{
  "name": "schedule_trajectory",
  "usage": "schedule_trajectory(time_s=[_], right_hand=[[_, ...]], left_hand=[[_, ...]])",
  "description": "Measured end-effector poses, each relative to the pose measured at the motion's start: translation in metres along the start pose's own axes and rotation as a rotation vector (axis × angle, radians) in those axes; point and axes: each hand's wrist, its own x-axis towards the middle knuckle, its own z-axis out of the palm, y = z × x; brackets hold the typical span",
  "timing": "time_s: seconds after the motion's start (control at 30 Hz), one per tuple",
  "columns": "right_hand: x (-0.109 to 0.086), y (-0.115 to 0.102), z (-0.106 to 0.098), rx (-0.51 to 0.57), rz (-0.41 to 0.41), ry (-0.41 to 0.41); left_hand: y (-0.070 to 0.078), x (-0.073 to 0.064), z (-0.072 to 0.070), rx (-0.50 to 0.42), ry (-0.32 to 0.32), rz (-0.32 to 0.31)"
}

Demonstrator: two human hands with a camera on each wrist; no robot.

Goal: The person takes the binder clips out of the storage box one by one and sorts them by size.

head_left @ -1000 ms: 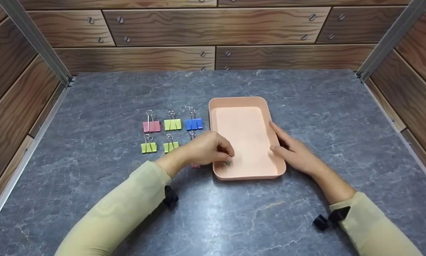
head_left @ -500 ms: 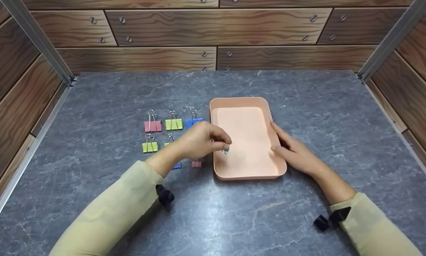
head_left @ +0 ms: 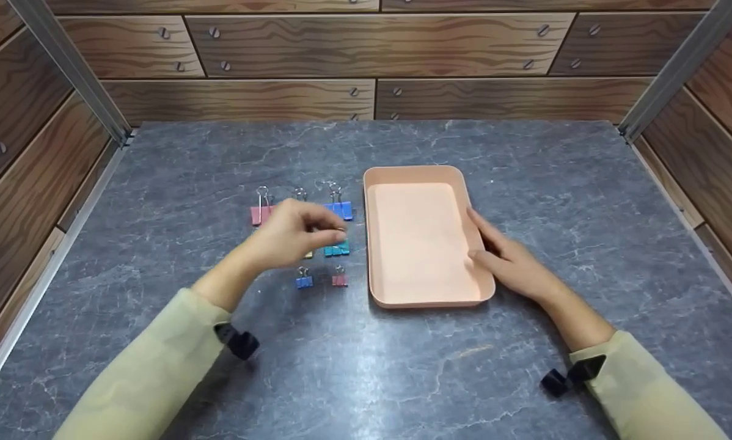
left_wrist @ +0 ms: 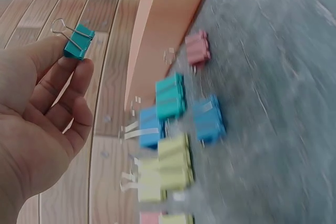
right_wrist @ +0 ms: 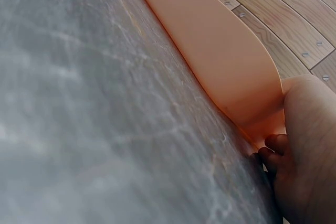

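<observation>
My left hand (head_left: 280, 235) hovers above the rows of binder clips, left of the peach tray (head_left: 424, 241). Thumb and fingers pinch a small teal binder clip (left_wrist: 80, 41), its wire handles pointing back over the thumb. On the table below, a larger teal clip (head_left: 336, 249) and a blue clip (head_left: 341, 211) show beside the hand; a small blue clip (head_left: 304, 281) and a small pink clip (head_left: 340, 280) stand nearer. The hand partly covers the pink clip (head_left: 258, 215) and the yellow-green clips (left_wrist: 174, 158). My right hand (head_left: 516, 263) grips the tray's right wall, thumb over the rim.
A grey marbled tabletop (head_left: 366, 354) lies under everything. Wood-patterned panels (head_left: 378, 46) close off the back and both sides, with metal posts (head_left: 677, 73) at the rear corners.
My left hand has moved left from over the tray to above the clip rows, carrying the small teal binder clip. The small blue and pink clips are uncovered. My right hand stays on the tray.
</observation>
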Motion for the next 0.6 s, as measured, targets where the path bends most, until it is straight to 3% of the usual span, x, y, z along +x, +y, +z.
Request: schedule_trajectory(time_s=[0.3,0.6], right_hand=[[0.000,-0.001,0.000,-0.020,0.002,0.011],[0.000,-0.002,0.000,0.008,-0.007,0.000]], left_hand=[[-0.022,-0.033,-0.025,-0.029,0.078,-0.102],[-0.042,-0.058,-0.037,-0.040,0.109,-0.199]])
